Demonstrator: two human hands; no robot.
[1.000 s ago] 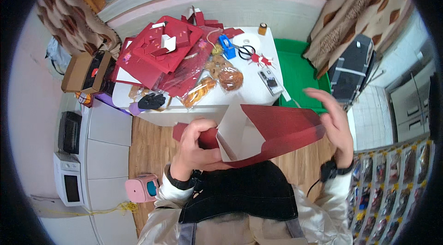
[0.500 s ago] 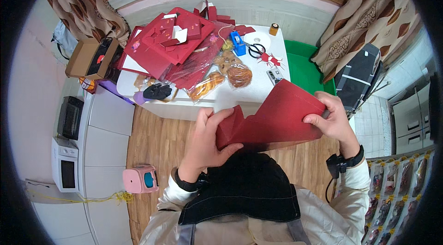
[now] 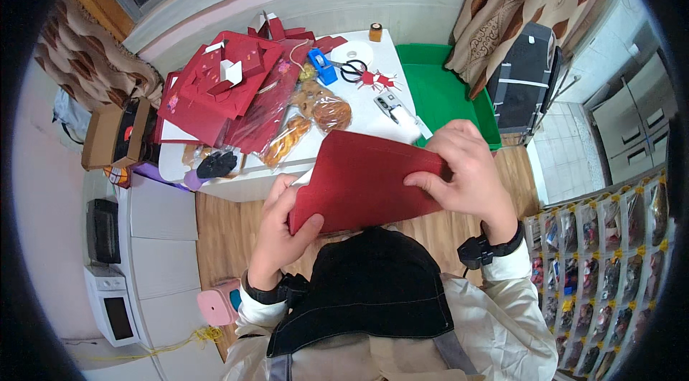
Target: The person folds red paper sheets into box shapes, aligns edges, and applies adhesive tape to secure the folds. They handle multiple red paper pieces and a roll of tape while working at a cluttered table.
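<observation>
A dark red cardboard box piece (image 3: 366, 184) is held up in front of me, over the floor at the table's near edge. Its left end is gripped low by my left hand (image 3: 276, 230), thumb on the near face. My right hand (image 3: 466, 173) grips the right end, with the thumb on the near face and the fingers behind. A sliver of white inner side shows near my left fingers. What lies behind the piece is hidden.
On the white table (image 3: 373, 137) lie a pile of red cardboard (image 3: 247, 87), bagged bread (image 3: 287, 140), a blue tape dispenser (image 3: 322, 69), scissors (image 3: 352, 71), a phone (image 3: 390, 104) and black gloves (image 3: 217, 164). A green bin (image 3: 423, 69) stands right of it.
My view has swung right, so the table sits further left in it. The cardboard's left end, bent into a folded flap before, now looks flatter, with my left thumb laid across it.
</observation>
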